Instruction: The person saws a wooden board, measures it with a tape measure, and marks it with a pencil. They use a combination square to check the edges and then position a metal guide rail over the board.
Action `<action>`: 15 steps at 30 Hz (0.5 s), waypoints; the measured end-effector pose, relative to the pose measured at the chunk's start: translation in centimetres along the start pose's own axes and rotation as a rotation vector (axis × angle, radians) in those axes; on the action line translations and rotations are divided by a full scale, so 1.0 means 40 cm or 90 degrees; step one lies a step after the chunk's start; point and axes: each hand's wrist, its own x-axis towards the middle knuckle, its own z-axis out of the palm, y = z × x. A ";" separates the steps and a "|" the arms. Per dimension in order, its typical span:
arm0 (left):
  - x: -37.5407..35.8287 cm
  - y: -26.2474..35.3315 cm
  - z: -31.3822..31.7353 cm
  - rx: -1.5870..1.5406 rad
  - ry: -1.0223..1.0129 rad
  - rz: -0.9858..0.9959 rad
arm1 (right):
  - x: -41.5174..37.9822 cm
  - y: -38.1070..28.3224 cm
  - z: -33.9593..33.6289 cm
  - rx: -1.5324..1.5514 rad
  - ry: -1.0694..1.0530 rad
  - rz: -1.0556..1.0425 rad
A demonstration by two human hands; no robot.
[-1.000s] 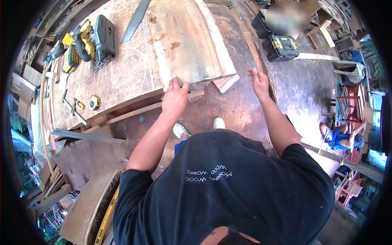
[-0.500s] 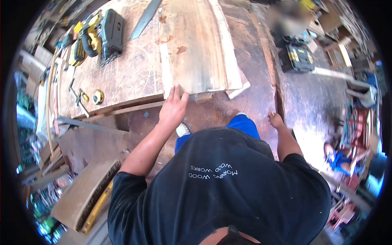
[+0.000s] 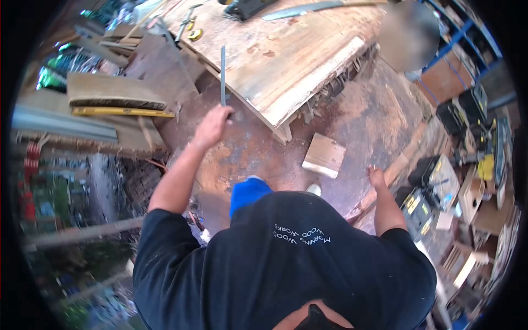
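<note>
My left hand [image 3: 214, 125] is off the wood, its fingers curled beside the bench's front edge. A narrow grey metal bar [image 3: 223, 71] appears just beyond the knuckles; I see no clear grip on it. My right hand [image 3: 376, 176] hangs low at my side, fingers pinched, with a tiny pale speck at the tips that I cannot identify. A wide wooden slab [image 3: 291, 69] with a pale rough edge lies on the workbench [image 3: 228, 52]. Between my hands, a square wood block [image 3: 325, 154] rests on the floor.
A handsaw [image 3: 297, 11], tape measure [image 3: 195, 34] and hammer [image 3: 186, 22] lie on the bench. Left, a yellow spirit level [image 3: 124, 112] lies by a curved board [image 3: 113, 91]. Right stand a black toolbox [image 3: 418, 212] and wooden boxes [image 3: 471, 195]. A blurred patch hides the back right.
My left hand has come off the slab's end and its fingers have curled. My view has turned left, swinging the bench clockwise. The square block on the floor now shows fully.
</note>
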 end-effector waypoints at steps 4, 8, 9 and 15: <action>-0.224 0.251 0.085 -0.124 0.016 -0.277 | -0.037 -0.007 -0.030 0.011 -0.039 -0.014; -0.526 0.398 0.313 -0.228 0.062 -0.510 | -0.090 -0.008 -0.055 -0.139 -0.175 -0.036; -0.590 0.457 0.335 -0.226 0.033 -0.565 | -0.086 -0.007 -0.058 -0.176 -0.220 -0.031; -1.002 0.851 0.466 -0.239 -0.250 -0.927 | 0.020 -0.035 -0.054 -0.420 -0.375 -0.188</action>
